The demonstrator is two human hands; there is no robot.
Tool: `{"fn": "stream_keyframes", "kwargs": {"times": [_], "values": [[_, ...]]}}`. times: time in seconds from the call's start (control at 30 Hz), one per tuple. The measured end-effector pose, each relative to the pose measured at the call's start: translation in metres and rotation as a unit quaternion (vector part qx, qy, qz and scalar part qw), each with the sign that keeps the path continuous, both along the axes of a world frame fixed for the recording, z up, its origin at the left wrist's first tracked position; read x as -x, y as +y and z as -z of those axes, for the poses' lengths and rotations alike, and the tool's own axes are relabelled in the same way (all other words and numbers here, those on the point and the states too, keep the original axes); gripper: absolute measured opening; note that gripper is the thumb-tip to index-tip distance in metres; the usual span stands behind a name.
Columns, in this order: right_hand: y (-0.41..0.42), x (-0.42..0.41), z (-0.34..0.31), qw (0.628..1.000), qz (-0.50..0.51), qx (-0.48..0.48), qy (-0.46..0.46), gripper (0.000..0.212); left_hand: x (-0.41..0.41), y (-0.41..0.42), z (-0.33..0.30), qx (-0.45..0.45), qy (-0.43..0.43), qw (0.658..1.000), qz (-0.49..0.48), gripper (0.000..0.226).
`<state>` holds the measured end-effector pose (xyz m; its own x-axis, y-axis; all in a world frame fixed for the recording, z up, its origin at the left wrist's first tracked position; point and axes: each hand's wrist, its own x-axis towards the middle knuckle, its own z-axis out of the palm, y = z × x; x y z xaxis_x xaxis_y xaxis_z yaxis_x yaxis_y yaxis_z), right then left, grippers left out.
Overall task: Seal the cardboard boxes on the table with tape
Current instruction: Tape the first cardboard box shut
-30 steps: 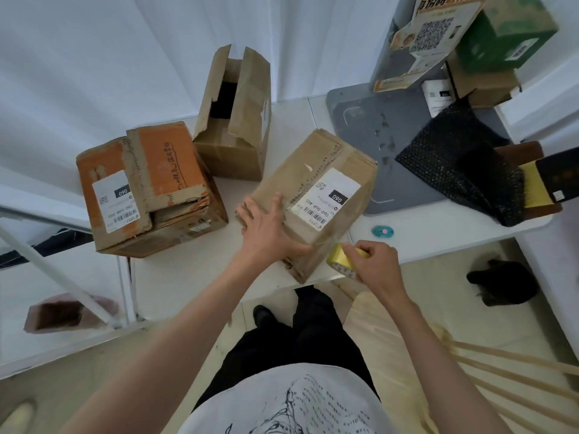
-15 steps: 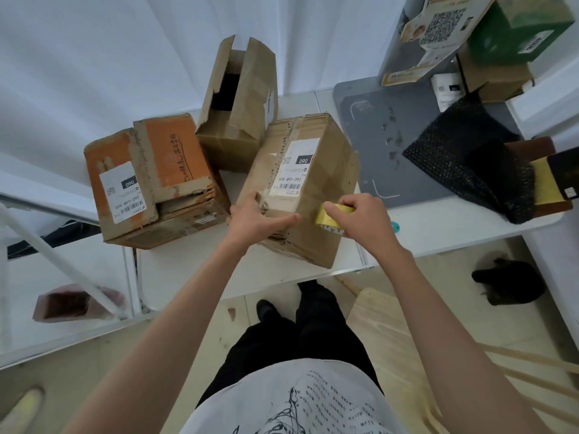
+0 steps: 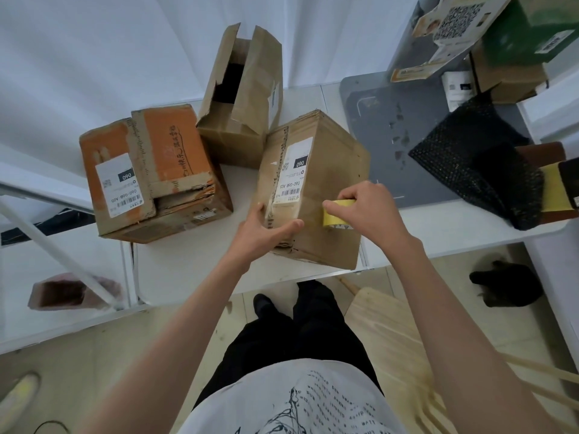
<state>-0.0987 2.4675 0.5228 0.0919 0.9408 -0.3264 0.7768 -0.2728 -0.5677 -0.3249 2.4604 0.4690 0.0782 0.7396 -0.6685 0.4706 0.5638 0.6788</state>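
While both forearms reach up from 6 o'clock, the left hand (image 3: 261,234) braces the near brown box (image 3: 316,186) at its lower-left corner: fingers up the left side, thumb stretched across the near face, grip wrapped round the edge. Right hand (image 3: 365,211) sits at 3 o'clock of that corner, wrist bent left, fingers curled in a tight grip on a yellow tape roll (image 3: 336,213) held against the box's near face, knuckles up. Can't tell if any tape is stuck down yet.

That box stands at the middle of the white bench (image 3: 188,264), near its front edge, white label (image 3: 291,170) on top. At 9 o'clock of it, apart: an orange box (image 3: 153,170) with a label and ragged flaps. At 11 o'clock, just beside: a tall box (image 3: 241,98) with top flaps open. At 2 o'clock: a grey mat (image 3: 385,126) with a black mesh bag (image 3: 479,164) on it, at 3 o'clock. More boxes stacked at the 1 o'clock corner, including a green box (image 3: 529,29).
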Motion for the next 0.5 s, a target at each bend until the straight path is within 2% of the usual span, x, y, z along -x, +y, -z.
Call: {"fn": "stream_keyframes", "kwargs": {"times": [0.13,0.27,0.37,0.5], "values": [[0.003,0.013,-0.005,1.0,-0.021,-0.002,-0.015,0.031,0.008,-0.005,0.01,0.022,-0.021,0.999,-0.019,0.125],[0.004,0.028,-0.005,0.995,-0.055,0.0,-0.08,0.034,0.012,-0.016,0.019,0.085,-0.045,0.995,-0.022,0.121],[0.002,0.041,-0.001,0.993,-0.068,0.0,-0.1,0.036,0.012,-0.033,0.033,0.11,-0.082,0.988,-0.068,0.114],[0.005,0.06,0.004,0.99,-0.096,-0.01,-0.1,0.035,0.021,-0.037,0.047,0.097,-0.114,0.985,-0.081,0.082]]}}
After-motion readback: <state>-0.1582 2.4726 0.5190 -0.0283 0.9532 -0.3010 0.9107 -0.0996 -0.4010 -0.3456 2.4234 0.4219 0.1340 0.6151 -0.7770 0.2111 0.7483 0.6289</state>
